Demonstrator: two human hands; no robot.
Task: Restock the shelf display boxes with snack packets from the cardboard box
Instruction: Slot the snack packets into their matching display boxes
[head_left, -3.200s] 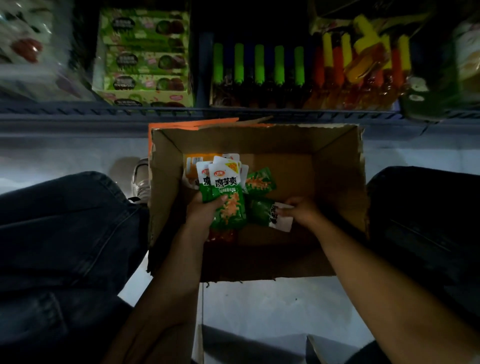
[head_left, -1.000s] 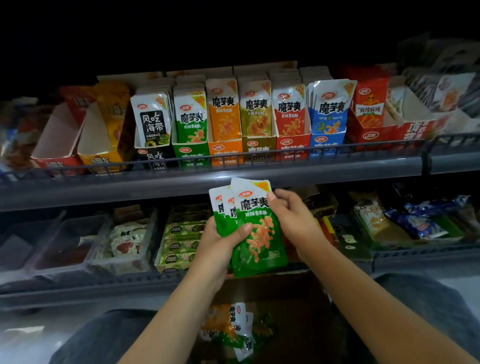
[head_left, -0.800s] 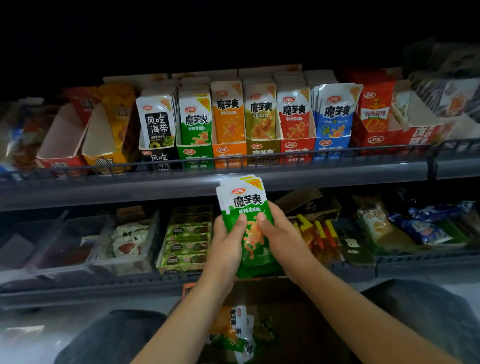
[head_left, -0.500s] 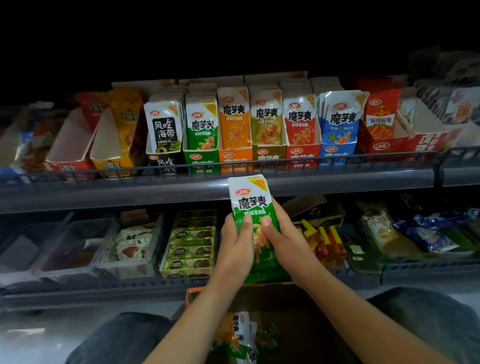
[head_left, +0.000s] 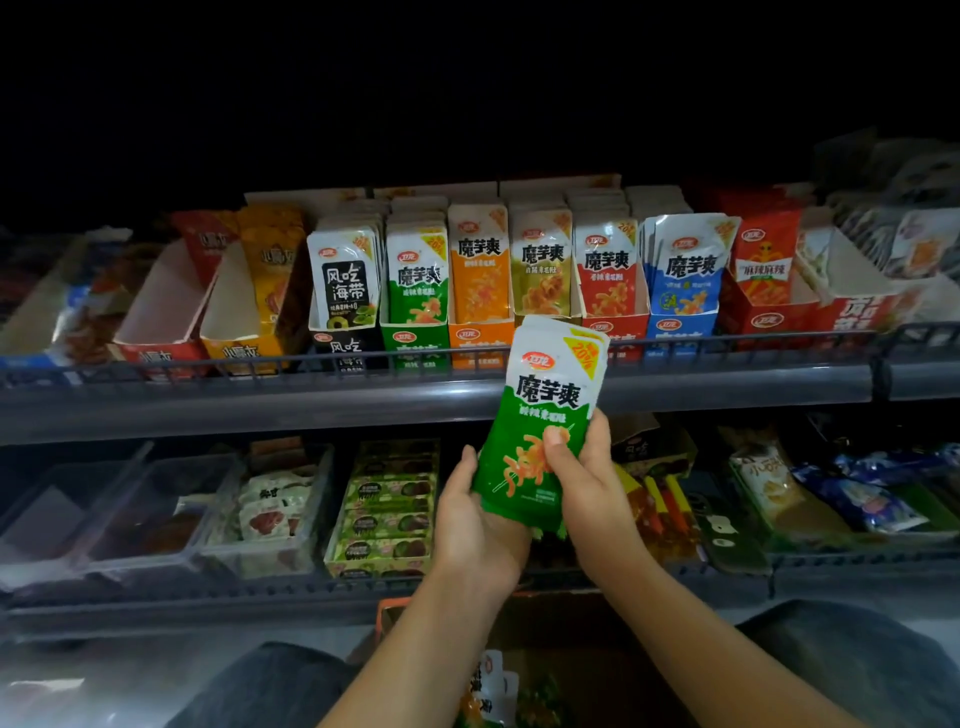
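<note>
Both hands, left hand (head_left: 475, 525) and right hand (head_left: 587, 483), grip a squared-up stack of green foil snack packets (head_left: 540, 431) just below the upper shelf. The matching green cardboard display box (head_left: 413, 338) isn't topped up yet, and more packets wait in the brown cardboard box (head_left: 566, 670), so plenty left.

Head view of the person's own body. Both forearms are bare up to the bottom edge of the picture, with no sleeve in sight. The left hand (head_left: 475, 525) and right hand (head_left: 589, 486) are bare: no gloves, rings, watch or wristband visible. The fingernails on the right hand look short and unpainted. Both knees, at lower left (head_left: 270, 686) and lower right (head_left: 852, 670), are covered in dark, denim-like trousers
</note>
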